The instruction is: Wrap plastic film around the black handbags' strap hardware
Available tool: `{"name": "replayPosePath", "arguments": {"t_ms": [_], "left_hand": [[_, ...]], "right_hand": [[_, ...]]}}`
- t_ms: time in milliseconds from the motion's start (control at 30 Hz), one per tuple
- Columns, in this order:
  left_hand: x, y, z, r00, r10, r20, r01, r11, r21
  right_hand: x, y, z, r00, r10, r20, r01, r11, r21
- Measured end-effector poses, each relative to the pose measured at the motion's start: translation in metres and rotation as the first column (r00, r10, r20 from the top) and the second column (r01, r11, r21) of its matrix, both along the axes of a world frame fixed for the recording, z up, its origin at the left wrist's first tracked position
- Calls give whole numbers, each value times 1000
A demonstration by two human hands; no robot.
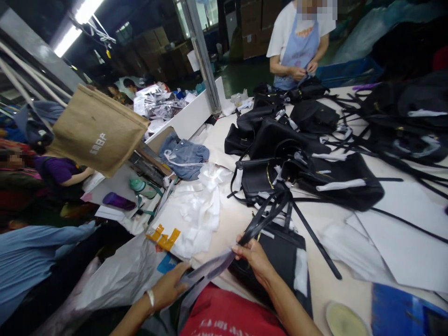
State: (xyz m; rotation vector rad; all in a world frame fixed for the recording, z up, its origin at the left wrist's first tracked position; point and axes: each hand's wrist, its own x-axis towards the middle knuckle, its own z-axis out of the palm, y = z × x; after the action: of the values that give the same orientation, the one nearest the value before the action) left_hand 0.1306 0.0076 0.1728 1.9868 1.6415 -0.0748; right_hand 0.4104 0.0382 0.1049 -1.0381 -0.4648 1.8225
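Note:
My right hand (255, 256) is closed on a bunch of black straps (264, 217). One end of a clear plastic sleeve (213, 266) meets its fingertips. The sleeve stretches down and left to my left hand (171, 284), which is closed around its other part; a pale bracelet circles that wrist. Under the straps, close to my right forearm, lies a black handbag (285, 247) with white wrapping on its side. Just beyond it rest more black bags (339, 177) with gold zips and paper-wrapped handles.
White wrapping sheets (201, 205) and a folded denim piece (185, 156) lie left on the table. Orange tape strips (168, 239) hang at its edge. A round tub (345, 319) and blue case (402, 312) sit at right. Across the table stands a person in an apron (301, 44).

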Motion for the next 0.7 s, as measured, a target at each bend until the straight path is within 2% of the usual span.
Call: {"name": "replayPosePath", "arguments": {"t_ms": [67,100,167,267,333,367,467,600,700], "left_hand": [[31,20,0,945,72,320,-36,993,-116],[49,29,-2,906,76,417,-23,991,-129],[83,42,-6,824,104,556,-3,984,-179],[113,49,-20,658,314,684,-11,913,-409],[116,48,-30,569,455,685,-30,844,-535],[114,48,-35,549,490,677,-38,824,-565],[102,49,-45,537,515,668,-35,805,-592],[93,54,-44,511,552,659,-44,783,-621],[93,59,-37,464,611,641,-72,748,-660]], "right_hand": [[-5,-1,0,1000,2,-1,-2,1000,6],[-8,-2,1,1000,-8,2,8,1000,9],[-12,-4,5,999,-41,11,40,999,22],[-11,-8,11,996,-93,7,93,995,48],[-5,-9,14,989,-147,-15,148,988,43],[-2,-8,15,983,-184,-24,185,982,33],[7,0,18,958,-286,-31,286,958,1],[7,15,19,946,-324,-16,324,946,14],[-6,18,20,948,-316,30,314,947,63]]}}
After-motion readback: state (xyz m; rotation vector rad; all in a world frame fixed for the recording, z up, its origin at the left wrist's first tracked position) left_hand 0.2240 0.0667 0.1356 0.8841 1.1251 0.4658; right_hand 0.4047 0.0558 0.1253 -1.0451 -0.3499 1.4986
